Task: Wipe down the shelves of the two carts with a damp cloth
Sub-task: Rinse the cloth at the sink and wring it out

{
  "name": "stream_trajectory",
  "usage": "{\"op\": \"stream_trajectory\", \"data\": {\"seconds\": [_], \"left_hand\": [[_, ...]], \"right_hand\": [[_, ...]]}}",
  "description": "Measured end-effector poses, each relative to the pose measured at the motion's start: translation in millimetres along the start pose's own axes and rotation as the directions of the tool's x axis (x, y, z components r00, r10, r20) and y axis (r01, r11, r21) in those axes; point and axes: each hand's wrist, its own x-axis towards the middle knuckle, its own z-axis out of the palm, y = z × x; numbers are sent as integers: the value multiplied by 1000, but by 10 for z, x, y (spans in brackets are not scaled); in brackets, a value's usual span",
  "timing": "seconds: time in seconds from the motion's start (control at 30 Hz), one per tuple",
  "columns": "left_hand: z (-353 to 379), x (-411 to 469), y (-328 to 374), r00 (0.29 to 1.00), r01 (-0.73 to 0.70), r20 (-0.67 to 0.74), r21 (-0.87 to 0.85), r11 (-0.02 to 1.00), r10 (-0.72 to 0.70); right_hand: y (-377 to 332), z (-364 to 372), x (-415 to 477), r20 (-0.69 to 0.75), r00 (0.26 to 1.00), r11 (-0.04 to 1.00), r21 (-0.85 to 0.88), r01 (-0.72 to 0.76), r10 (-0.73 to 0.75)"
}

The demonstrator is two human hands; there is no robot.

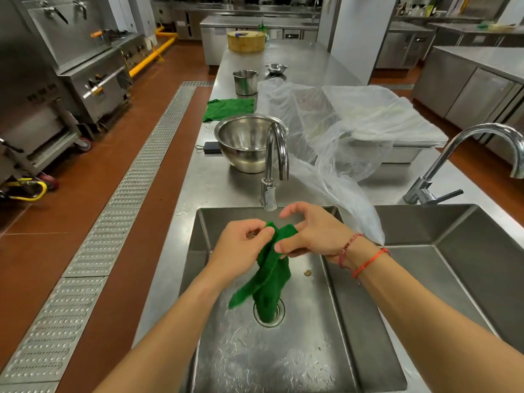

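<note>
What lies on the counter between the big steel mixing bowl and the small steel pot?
A second green cloth lying spread on the counter, as the head view shows.

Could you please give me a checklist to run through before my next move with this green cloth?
1. Grip: left hand and right hand both pinch the green cloth. Ok.
2. Cloth hangs over the sink, above the drain. Ok.
3. Water from the faucet: none visible. Not ok.
4. Cloth damp enough: cannot tell.
5. Sink floor clean: small scrap beside drain. Not ok.

Bright, even light; edges bowed.
</note>
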Motion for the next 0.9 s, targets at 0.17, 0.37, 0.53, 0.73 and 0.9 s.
{"op": "stream_trajectory", "data": {"seconds": [0.17, 0.37, 0.53, 0.73, 0.9], "left_hand": [[-55, 20, -4, 999, -50, -11, 19, 999, 51], [-102, 6, 49, 997, -73, 31, -14, 997, 74], [-151, -42, 125, 986, -61, 141, -169, 984, 85], [-167, -52, 132, 992, -37, 107, -249, 968, 65], [-174, -25, 188, 1000, 26, -4, -346, 938, -29]], "right_hand": [[39, 6, -18, 49, 991, 990, -57, 125, -123], [46, 21, 85, -179, 907, 856, -440, 273, -382], [36, 39, 103, -122, 932, 924, -228, 308, -341], [141, -40, 132, -28, 973, 962, -163, 220, -227], [313, -57, 73, 95, 986, 951, -268, 157, -137]]}}
